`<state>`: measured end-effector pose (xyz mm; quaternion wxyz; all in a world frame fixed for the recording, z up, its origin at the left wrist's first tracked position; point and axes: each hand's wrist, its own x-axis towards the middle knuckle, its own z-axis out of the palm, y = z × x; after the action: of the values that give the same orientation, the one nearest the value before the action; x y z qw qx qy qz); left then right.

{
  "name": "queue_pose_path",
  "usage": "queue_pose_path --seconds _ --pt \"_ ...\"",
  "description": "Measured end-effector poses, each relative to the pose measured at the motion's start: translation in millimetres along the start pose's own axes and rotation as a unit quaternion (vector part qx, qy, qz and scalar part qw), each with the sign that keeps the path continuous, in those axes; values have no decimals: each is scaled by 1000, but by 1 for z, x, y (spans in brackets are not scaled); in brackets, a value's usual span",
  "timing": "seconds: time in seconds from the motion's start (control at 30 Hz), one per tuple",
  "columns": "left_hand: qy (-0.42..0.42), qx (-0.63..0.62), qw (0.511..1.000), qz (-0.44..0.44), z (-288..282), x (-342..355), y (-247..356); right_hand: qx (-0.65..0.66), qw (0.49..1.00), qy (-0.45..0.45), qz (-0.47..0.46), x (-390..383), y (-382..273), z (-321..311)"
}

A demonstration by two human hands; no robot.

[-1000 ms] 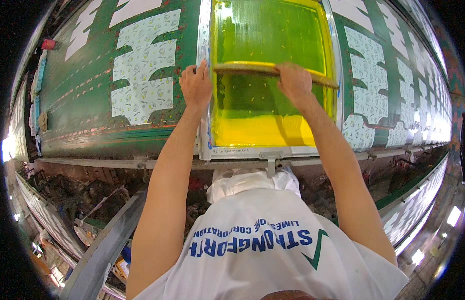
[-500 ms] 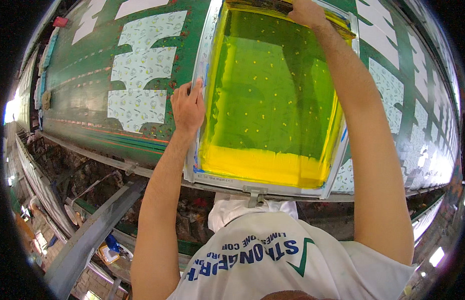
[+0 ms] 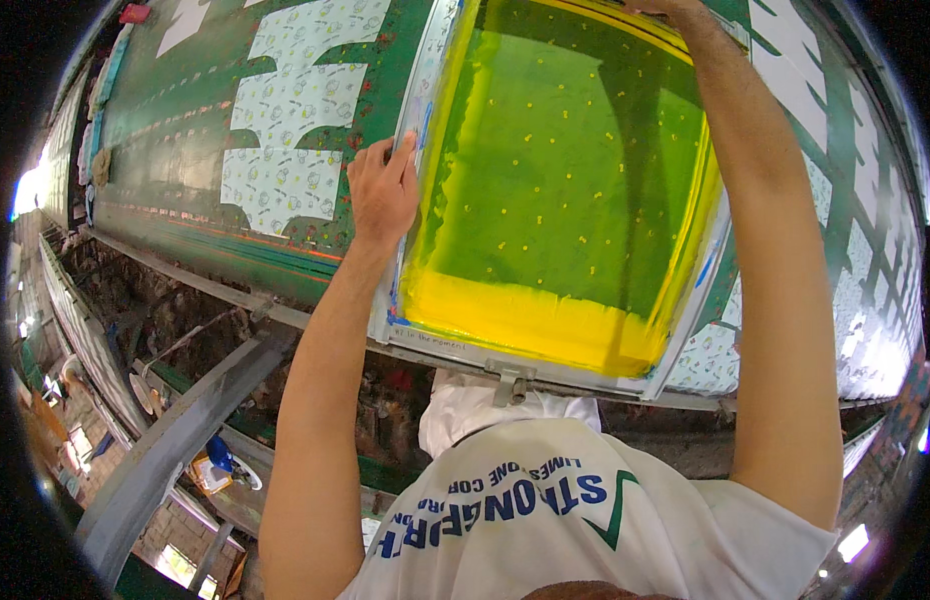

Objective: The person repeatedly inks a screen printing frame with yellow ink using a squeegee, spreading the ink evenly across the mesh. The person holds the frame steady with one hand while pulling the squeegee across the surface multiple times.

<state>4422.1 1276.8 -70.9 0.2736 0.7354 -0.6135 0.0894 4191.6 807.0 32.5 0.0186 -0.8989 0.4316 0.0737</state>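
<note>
A silk-screen printing frame [image 3: 425, 335] with a pale metal rim lies on a green printing table [image 3: 165, 170] in front of me. Through its yellow-green mesh [image 3: 545, 190] small yellow motifs show, and thick yellow ink [image 3: 525, 315] lies along the near end. My left hand [image 3: 383, 195] grips the frame's left rim, fingers curled and thumb along the metal. At the upper edge of the picture my right hand [image 3: 670, 8] reaches the frame's far end, closed on the squeegee, whose body is cut off by the picture's edge.
Printed white fabric pieces [image 3: 285, 180] lie left of the frame, with more pieces [image 3: 710, 360] to the right. A metal clamp [image 3: 509, 387] sits at the frame's near edge. Below the table, a grey beam [image 3: 175, 460] slants down on the left.
My right hand has moved farther away with the squeegee, which has passed out of view at the top. The left hand stays on the rim; the view has tilted slightly.
</note>
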Motion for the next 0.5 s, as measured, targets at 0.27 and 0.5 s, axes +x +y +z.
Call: queue_pose_path --seconds 0.27,0.5 --pt "17 -9 1000 10 4 2 -2 -9 997 -9 -75 -111 -67 30" --pt "18 -25 1000 -1 9 -2 -8 28 998 -44 -39 -318 -176 40"
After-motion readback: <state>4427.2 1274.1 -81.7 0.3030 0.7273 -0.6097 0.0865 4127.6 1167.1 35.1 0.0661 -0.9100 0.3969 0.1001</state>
